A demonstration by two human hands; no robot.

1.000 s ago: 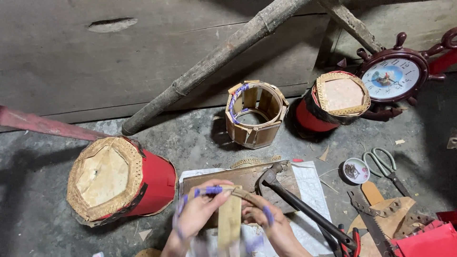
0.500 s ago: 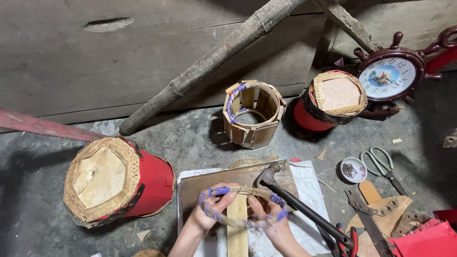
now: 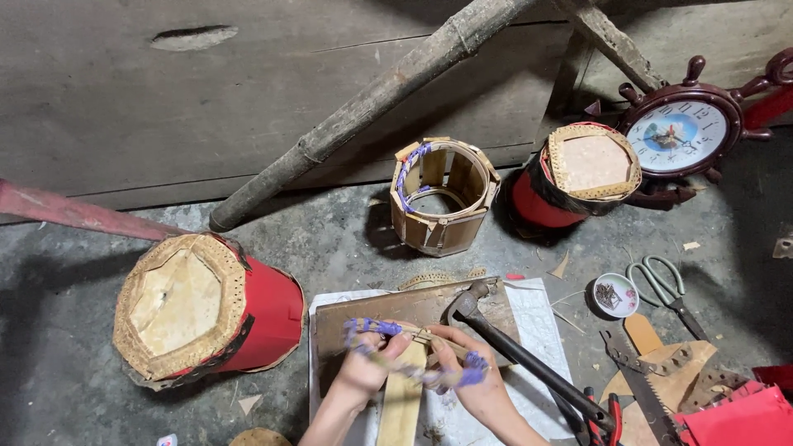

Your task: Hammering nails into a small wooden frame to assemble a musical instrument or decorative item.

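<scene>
My left hand (image 3: 363, 367) and my right hand (image 3: 475, 388) meet low in the middle of the view, over a brown board (image 3: 405, 310) on white paper. Both grip a thin bamboo strip (image 3: 417, 334) and a purple cord (image 3: 450, 378) stretched between them. The cord wraps around fingers of both hands. An upright pale bamboo slat (image 3: 402, 405) stands between my wrists. A hammer (image 3: 512, 347) lies on the board just right of my right hand, its head by my fingertips.
A red drum (image 3: 206, 310) lies at left, another red drum (image 3: 578, 177) at back right. An open bamboo-slat frame (image 3: 442, 198) stands between them. A ship-wheel clock (image 3: 677, 136), scissors (image 3: 665, 285), small dish (image 3: 615, 295), saw (image 3: 640, 384) and bamboo pole (image 3: 372, 103) surround the spot.
My hands have drawn the purple cord out between them, the left lifting toward the board, the right dropping lower. The view has shifted slightly.
</scene>
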